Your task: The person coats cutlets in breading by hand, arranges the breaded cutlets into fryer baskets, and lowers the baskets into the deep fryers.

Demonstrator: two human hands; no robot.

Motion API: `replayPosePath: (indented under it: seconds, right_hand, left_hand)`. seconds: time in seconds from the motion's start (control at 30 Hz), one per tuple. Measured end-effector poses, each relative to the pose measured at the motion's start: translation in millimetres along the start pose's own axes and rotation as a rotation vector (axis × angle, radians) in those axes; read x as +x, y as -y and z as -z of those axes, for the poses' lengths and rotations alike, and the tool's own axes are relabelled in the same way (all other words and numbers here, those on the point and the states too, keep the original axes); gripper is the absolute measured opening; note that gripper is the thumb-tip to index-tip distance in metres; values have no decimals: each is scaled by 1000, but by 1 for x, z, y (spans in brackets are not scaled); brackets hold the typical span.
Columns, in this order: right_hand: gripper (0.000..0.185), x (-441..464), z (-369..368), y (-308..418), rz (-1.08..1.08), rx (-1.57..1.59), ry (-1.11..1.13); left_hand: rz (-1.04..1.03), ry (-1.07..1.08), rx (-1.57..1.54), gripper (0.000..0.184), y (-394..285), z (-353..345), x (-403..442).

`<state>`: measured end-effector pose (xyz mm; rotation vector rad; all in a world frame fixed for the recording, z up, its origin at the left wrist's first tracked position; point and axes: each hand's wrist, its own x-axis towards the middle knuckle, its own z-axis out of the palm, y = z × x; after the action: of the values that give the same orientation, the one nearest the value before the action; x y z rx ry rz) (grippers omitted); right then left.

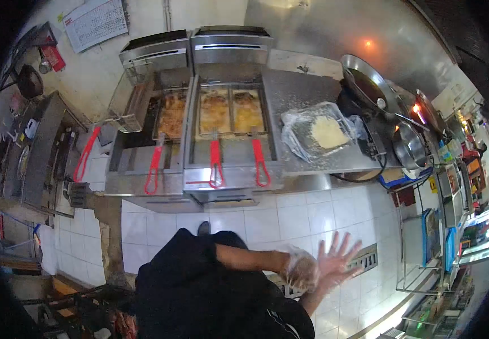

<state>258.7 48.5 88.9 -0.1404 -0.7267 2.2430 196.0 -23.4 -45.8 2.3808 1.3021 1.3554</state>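
Note:
My left hand [302, 271], in a clear plastic glove, reaches across from the left and is closed at the wrist of my right hand. What its curled fingers grip there is too small to make out. Palm up, my right hand [336, 264] has its fingers spread wide and holds nothing. Whether thin plastic covers it is unclear. Both hands are over the white tiled floor [261, 226], in front of the counter.
Fryers [230, 172] with red-handled baskets [216, 164] of frying food stand ahead. To their right are a plastic-lined tray of pale powder [329, 133], a wok of oil [366, 82] and a metal bowl [409, 146]. A rack [425, 240] stands at the right.

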Motion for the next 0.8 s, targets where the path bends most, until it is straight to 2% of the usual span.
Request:
replayPosePath:
  seconds: [0.07,0.1,0.17,0.2,0.23,0.27,0.3,0.33,0.37,0.47,0.53,0.6,0.63,0.67,0.73,0.77,0.8]
  right_hand:
    - [73,3,54,60,58,59,17]
    - [67,5,77,85,89,88,26]
    - [65,8,116,123,153,-459,-330]
    - [64,11,132,136,184,-724,-517]
    - [63,23,129,149,169,-986,-336]
    - [63,37,114,150,200,-1073,-328]
    - [64,50,104,150,236,-1167,-332]
    - [64,63,94,151,274,-1261,-340]
    - [62,82,103,153,296,-1257,-325]
    - [57,145,204,183,239,-989,-291]
    - [54,176,283,228,198,-871,-370]
    - [52,187,362,292,174,-893,-534]
    - [44,187,391,331,111,-1025,-669]
    - [44,180,436,359,89,-1121,-813]
    - [55,137,510,411,-262,-1174,-1104]
    - [68,101,546,417,-248,-1236,-1222]
    - [67,59,585,416,-193,-1086,-1304]
  left_hand:
    - [42,120,-191,38,6,-37,40]
    - [198,259,-339,37,0,-34,65]
    - [315,591,-220,48,-24,34,140]
    - [407,467,-355,51,-10,34,152]
    - [499,342,-484,54,5,31,163]
    - [586,217,-610,58,22,22,178]
    - [541,-137,-660,65,42,-9,185]
    - [602,-88,-582,67,52,-20,203]
    - [644,-25,-511,69,61,-25,222]
    - [658,443,-767,86,146,-60,287]
    - [584,543,-366,82,181,-101,334]
    - [566,454,-526,81,230,-156,374]
    - [560,404,-609,80,252,-175,398]
    - [574,479,-625,80,265,-172,437]
    - [581,675,-654,78,290,-145,507]
    - [604,724,-754,78,309,-155,526]
    - [557,794,-717,78,321,-161,553]
